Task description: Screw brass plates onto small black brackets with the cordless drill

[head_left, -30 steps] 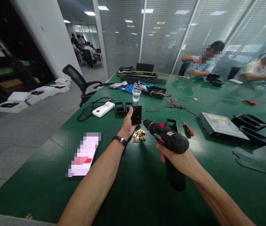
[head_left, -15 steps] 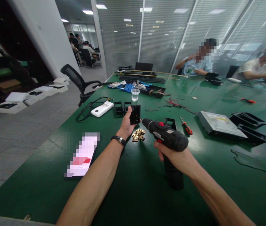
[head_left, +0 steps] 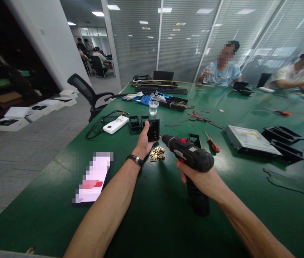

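My left hand (head_left: 143,143) grips a black plastic box-like frame (head_left: 154,129), thumb on its near side, holding it upright above the table. My right hand (head_left: 193,175) is wrapped round the handle of a black cordless drill (head_left: 189,152). The drill's chuck points left at the frame's lower right part; whether the bit touches it I cannot tell. Just below the frame lies a pile of small brass-coloured metal pieces (head_left: 157,154). Two similar black frames (head_left: 134,123) stand behind my left hand, and another black frame (head_left: 194,139) sits behind the drill.
On the green table (head_left: 152,222) are a phone (head_left: 95,179), a white device with a cable (head_left: 116,124), a plastic cup (head_left: 153,107), gloves (head_left: 146,99), a screwdriver (head_left: 212,143) and a metal-cased unit (head_left: 252,140). Two people sit across at the far right.
My hands, the frame and the drill hold nearly the same position. The view shifts slightly. Across the table, the person in light blue has turned and lowered an arm.
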Demonstrator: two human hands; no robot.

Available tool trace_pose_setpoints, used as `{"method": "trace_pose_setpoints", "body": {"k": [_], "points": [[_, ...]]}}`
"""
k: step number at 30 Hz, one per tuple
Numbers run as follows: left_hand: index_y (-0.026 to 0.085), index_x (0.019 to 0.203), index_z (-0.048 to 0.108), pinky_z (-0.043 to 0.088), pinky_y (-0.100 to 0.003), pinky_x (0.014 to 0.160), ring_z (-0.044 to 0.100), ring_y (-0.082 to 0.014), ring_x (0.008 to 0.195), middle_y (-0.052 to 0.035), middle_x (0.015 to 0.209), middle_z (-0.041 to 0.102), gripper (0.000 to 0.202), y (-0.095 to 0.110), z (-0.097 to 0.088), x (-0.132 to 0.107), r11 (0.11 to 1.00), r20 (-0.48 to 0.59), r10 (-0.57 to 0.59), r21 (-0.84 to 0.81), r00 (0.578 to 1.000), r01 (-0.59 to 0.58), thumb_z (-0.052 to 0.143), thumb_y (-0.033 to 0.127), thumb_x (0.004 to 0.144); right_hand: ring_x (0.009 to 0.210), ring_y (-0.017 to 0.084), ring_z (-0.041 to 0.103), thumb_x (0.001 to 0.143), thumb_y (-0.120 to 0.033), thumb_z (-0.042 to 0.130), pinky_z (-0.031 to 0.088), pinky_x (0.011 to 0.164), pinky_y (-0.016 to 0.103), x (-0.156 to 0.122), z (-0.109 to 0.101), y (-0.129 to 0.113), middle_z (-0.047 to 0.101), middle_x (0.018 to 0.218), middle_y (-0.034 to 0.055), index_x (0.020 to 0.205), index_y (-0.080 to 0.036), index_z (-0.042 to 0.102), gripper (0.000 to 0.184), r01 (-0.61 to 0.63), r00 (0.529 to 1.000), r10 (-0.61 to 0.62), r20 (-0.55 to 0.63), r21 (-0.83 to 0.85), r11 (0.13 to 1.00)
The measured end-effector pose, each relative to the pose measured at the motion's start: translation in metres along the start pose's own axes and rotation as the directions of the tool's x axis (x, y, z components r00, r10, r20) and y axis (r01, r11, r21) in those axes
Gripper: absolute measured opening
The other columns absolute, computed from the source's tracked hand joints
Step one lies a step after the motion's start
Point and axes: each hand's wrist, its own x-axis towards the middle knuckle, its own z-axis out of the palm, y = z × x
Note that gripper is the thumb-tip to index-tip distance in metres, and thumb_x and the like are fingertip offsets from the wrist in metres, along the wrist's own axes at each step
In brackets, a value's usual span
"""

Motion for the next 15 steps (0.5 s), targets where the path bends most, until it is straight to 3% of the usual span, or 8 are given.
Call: {"method": "trace_pose_setpoints", "body": {"k": [15], "points": [[0.017,0.100,0.072,0.054,-0.036,0.078,0.068,-0.0209,0.083,-0.0102,0.096,0.074,0.051,-0.0015,-0.0015,0.0019,1.000,0.015,0.007,0.008,1.000,-0.007,0.074,0.065,0.083,0.052,0.015,0.055,0.090,-0.027,0.060,0.044,0.059,0.030,-0.0003,0.0005,-0.0033,0.059,0.053,-0.0019,0.062,-0.023,0.054,0.029,-0.003,1.000,0.003,-0.012,0.033,0.999]]}}
